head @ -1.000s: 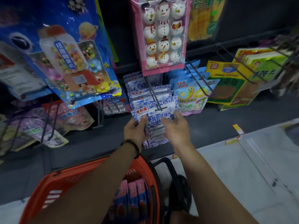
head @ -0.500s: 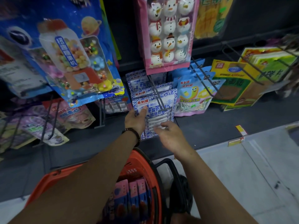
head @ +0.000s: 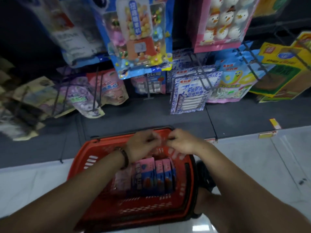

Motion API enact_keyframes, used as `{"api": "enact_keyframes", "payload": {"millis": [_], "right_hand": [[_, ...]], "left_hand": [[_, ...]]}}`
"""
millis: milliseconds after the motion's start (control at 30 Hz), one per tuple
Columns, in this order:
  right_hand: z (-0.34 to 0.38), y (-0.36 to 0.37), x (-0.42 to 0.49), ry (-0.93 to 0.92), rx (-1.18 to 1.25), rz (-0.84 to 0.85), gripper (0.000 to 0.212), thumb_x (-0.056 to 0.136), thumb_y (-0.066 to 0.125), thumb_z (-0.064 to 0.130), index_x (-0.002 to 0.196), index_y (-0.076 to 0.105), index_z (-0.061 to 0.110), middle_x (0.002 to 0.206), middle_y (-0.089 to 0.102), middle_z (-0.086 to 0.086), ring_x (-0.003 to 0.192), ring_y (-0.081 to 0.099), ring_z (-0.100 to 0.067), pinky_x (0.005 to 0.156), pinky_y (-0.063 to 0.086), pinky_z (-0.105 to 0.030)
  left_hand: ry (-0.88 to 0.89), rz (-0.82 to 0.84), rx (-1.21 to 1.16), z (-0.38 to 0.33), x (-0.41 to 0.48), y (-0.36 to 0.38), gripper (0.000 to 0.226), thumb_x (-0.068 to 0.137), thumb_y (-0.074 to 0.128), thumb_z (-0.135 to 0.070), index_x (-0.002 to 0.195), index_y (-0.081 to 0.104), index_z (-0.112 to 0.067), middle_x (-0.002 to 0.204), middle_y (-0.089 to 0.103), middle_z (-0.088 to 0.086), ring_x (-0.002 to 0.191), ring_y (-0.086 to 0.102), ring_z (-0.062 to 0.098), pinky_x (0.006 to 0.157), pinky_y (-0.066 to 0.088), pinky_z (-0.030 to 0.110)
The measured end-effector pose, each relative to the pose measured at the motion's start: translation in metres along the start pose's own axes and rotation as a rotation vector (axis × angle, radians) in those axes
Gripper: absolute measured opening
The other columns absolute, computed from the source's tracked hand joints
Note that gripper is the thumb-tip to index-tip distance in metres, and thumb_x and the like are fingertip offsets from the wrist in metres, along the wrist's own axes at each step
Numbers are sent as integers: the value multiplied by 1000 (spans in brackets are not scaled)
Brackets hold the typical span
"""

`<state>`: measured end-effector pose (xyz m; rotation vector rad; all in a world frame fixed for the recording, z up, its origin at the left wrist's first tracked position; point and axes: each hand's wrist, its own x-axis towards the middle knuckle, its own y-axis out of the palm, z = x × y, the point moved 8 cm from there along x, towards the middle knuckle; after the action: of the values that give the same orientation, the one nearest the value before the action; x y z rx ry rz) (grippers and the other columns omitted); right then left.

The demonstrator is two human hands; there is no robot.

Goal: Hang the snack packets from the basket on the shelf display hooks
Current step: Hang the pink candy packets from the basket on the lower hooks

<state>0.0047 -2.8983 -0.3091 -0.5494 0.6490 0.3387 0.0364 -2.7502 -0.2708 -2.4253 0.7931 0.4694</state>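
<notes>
An orange basket [head: 104,143] stands on the floor below the shelf. Several pink-and-blue snack packets [head: 156,177] stand upright inside it. Both my hands hover over the basket's far rim, close together. My left hand [head: 141,145], a dark bracelet on its wrist, has curled fingers, and blur hides whether it grips anything. My right hand [head: 181,142] points its blurred, spread fingers down toward the packets. Blue-and-white packets [head: 190,96] hang on a wire hook [head: 200,79] straight above the basket.
More packets crowd the hooks: a big blue candy bag [head: 139,39], a pink snowman bag [head: 222,24], yellow-green packs [head: 282,73] to the right, and purple bags [head: 79,96] to the left. The dark shelf base [head: 244,118] meets white floor tiles [head: 269,165]. The basket's black handle [head: 203,174] hangs at its right.
Both hands have left the blue-and-white packet, which now hangs on the hook, and have dropped down to the basket. The view has tilted downward.
</notes>
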Motion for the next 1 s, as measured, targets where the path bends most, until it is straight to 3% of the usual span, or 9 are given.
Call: {"api": "enact_keyframes", "payload": {"millis": [100,233,300,400,500,600,733,867,1000], "right_hand": [[4,48,9,25,-173,59,21,104,61,34,99,70,16,90,77,-9,80,79,-28,62,63,-36],[-19,113,36,110,-300,98,34,85,61,53,88,76,22,89,77,-4,93,75,-25,76,52,-31],[-32,136,46,165,-308,55,37,91,61,46,98,80,15,105,80,-12,104,75,-29,82,52,-30],[-53,173,62,196,-384,57,39,101,61,30,129,73,4,130,72,-16,121,67,-33,89,44,-27],[-94,207,88,279,-310,-28,64,96,60,58,134,64,7,115,71,-16,101,69,-33,71,46,-32],[-132,239,101,432,-139,-41,37,104,61,41,119,74,9,112,76,-15,98,71,-31,82,56,-36],[-136,254,102,526,139,-114,40,86,71,54,103,77,19,108,79,-8,96,74,-27,88,61,-40],[-134,261,111,622,323,-107,46,98,71,40,130,66,7,111,73,-15,93,69,-27,72,54,-36],[-125,260,120,588,413,-154,28,100,73,31,111,66,7,98,69,-12,80,65,-21,64,52,-33]], "left_hand": [[43,146,354,53,-43,-28,6,98,71,-27,101,76,-25,95,78,-12,89,72,4,79,51,17],[-17,137,548,126,-73,-74,9,97,73,-26,105,76,-27,101,75,-16,97,70,6,84,51,16],[-18,127,577,146,-77,-82,10,98,71,-27,106,75,-27,104,77,-11,98,71,11,90,56,32],[-18,232,637,152,-76,-71,20,102,64,-29,119,71,-20,116,76,1,107,71,22,91,51,30],[-37,312,653,147,-64,-63,32,103,60,-37,130,66,-19,128,70,4,118,66,28,98,51,33],[2,274,619,143,-52,-71,33,102,60,-39,130,65,-22,133,69,5,122,63,28,101,51,37],[-62,411,709,158,-47,-70,41,106,54,-38,142,58,-18,145,62,7,130,59,30,109,47,37],[-89,453,728,166,-45,-65,44,104,57,-45,140,56,-20,138,64,7,121,63,29,105,52,43],[-100,464,688,157,-44,-63,37,105,55,-44,130,61,-17,129,65,7,114,63,28,99,53,41]]}}
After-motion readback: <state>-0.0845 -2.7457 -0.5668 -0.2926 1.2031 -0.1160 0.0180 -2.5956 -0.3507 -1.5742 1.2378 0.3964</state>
